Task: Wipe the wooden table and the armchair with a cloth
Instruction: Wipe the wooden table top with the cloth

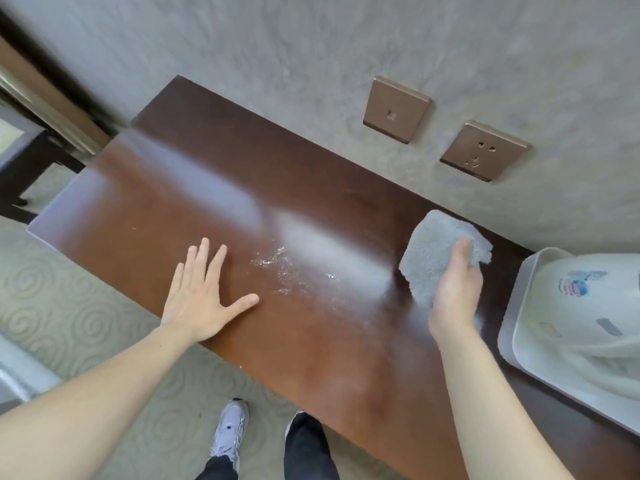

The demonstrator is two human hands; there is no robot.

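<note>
Cloth gripped in right hand, wet smear to its left, nearer flat, empty left hand on table. Sweep leftward along length.

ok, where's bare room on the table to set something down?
Far left half of the table, beyond the left hand, is bare. Also the near strip between both forearms. Crowded on the right: right hand holding the cloth, then the tray.

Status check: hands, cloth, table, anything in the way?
Left hand flat on wooden table. Right hand grips grey cloth. White specks mid-table. White basin at right end.
</note>
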